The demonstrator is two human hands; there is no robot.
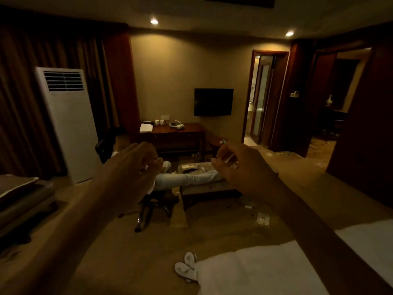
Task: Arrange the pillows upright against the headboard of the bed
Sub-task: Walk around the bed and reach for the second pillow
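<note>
Both of my arms reach forward at chest height in a dim hotel room. My left hand [136, 165] has its fingers loosely curled and apart, with nothing in it. My right hand [238, 165] is held the same way, thumb towards the left hand, and is also empty. White bedding [265, 271] on the bed fills the bottom right corner, below my right forearm. I cannot tell whether any of it is a pillow. No headboard is in view. A pale cushion [14, 186] lies flat on a dark seat at the left edge.
A person sits in a wheeled office chair [148, 207] with legs resting on a low table [204, 188]. A tall white air conditioner [70, 124] stands on the left. White slippers [187, 267] lie on the carpet by the bed. A desk [176, 133], a wall TV [213, 102] and doorways are beyond.
</note>
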